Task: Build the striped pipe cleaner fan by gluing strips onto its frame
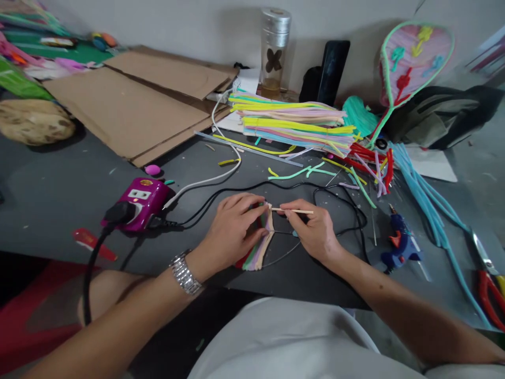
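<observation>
My left hand (240, 223), with a metal watch on its wrist, is closed on a small panel of pipe cleaners (258, 252) laid side by side in red, green, purple and cream. Its fingers grip the panel's upper end, and part of the panel is hidden under them. In my right hand (313, 226) a thin cream stick (298, 211) is pinched like a pen, its left end touching the panel's top right corner. Thin wires (282, 232) run from the panel's right side toward my right hand.
A purple power adapter (144, 202) with cords sits left. Bundled pipe cleaners (295, 123) lie behind my hands. To the right are a blue glue gun (402, 242), blue pipe cleaners (424, 195) and red-handled scissors (489, 284). Cardboard sheets (138, 105) and a bottle (275, 52) stand at the back.
</observation>
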Demonstrator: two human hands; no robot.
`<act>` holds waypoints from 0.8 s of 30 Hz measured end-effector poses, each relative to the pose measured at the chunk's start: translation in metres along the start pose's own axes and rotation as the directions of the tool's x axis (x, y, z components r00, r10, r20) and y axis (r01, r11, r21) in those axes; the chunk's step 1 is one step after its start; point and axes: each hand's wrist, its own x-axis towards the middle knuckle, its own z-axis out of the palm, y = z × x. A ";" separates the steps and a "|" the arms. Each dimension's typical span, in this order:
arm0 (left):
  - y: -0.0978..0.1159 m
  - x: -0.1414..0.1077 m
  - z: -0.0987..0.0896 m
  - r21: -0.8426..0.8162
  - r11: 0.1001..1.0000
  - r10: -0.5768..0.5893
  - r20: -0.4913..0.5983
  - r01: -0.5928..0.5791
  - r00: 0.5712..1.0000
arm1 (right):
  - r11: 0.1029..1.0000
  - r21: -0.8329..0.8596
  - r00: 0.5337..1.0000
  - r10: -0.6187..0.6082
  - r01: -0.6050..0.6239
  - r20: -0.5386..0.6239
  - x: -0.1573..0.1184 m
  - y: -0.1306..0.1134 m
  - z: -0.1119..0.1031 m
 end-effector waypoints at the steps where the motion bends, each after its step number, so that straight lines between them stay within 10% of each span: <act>1: 0.000 0.000 0.000 -0.014 1.000 0.005 0.000 -0.005 1.000 | 1.000 0.017 1.000 0.009 -0.009 0.001 0.000 0.000 0.000; 13: -0.004 0.003 -0.004 -0.079 0.996 -0.024 0.049 0.027 0.999 | 0.989 0.104 0.993 0.109 -0.103 -0.045 0.004 -0.004 -0.013; 16: -0.005 0.003 -0.004 -0.087 0.996 -0.031 0.054 0.035 0.998 | 0.983 0.100 0.985 0.145 -0.154 0.091 0.006 -0.012 -0.028; 24: -0.006 0.003 -0.005 -0.094 0.995 -0.024 0.057 0.029 0.998 | 0.896 -0.444 0.918 0.165 0.013 0.360 0.002 -0.026 -0.034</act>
